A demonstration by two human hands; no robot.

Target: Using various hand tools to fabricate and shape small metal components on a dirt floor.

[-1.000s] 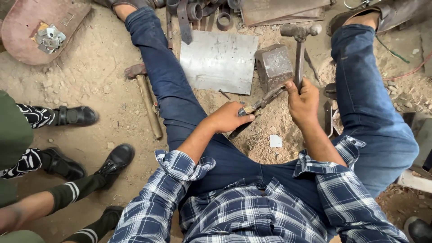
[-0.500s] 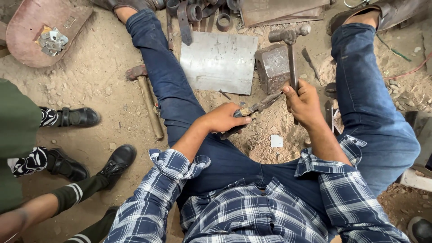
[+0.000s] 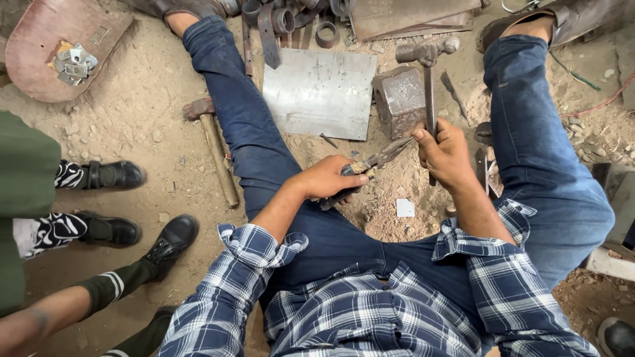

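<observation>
The steel sheet (image 3: pixel 322 92) lies flat on the sandy ground at upper centre of the frame, between the person's spread legs. Just right of it stands the anvil block (image 3: pixel 400 100). A second, wooden-handled hammer (image 3: pixel 213 144) lies on the ground at left of centre, beside the left leg. The right hand (image 3: pixel 446 153), right of centre, is closed around the handle of a raised hammer (image 3: pixel 428 73), whose head is above the block. The left hand (image 3: pixel 329 178), at centre, grips tongs (image 3: pixel 374 162), their jaws pointing towards the block's lower edge.
</observation>
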